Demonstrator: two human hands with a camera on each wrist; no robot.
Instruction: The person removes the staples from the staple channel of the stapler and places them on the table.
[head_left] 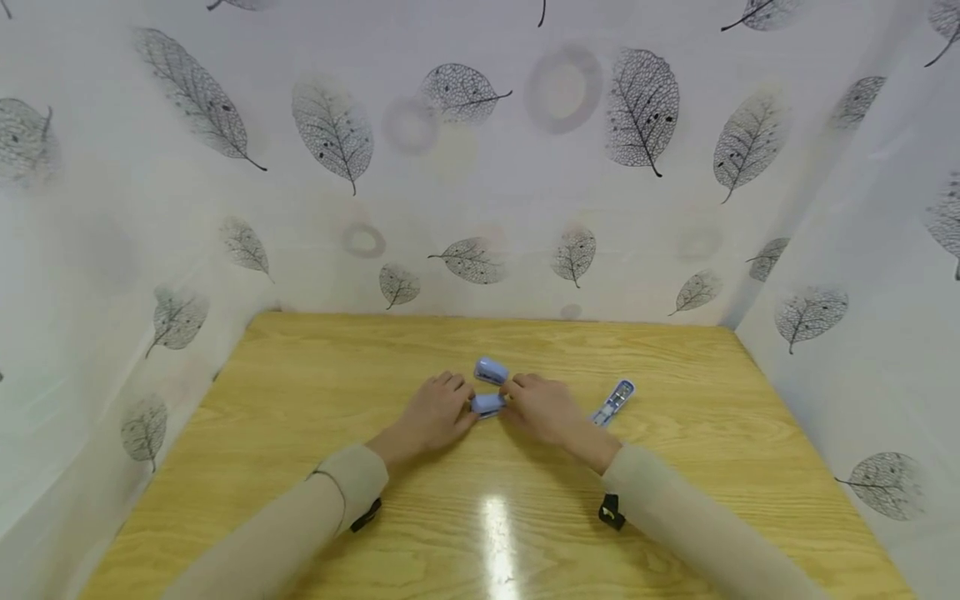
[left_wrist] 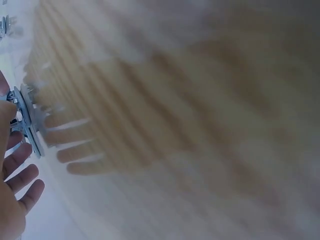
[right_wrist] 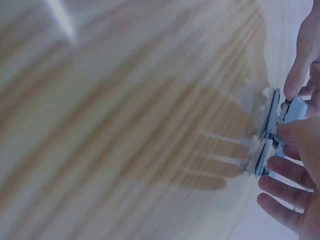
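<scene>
A small light-blue stapler [head_left: 489,405] is between my two hands, low over the wooden table. My left hand [head_left: 438,410] grips its left end with thumb and fingers. From the other side, my right hand [head_left: 545,410] pinches its right end, the remaining fingers spread apart in the right wrist view. That view shows the stapler [right_wrist: 292,111] side-on, with part of it hidden by the thumbs. Just behind the hands sits a second light-blue stapler [head_left: 491,370]. A third stapler [head_left: 615,402], its metal inside showing, lies slantwise beyond my right wrist.
The glossy wooden table [head_left: 337,350] reflects the hands and a bright light. Pale sheets with a leaf print [head_left: 480,192] rise at its back and both sides. Dark straps [head_left: 611,512] hang under the sleeves.
</scene>
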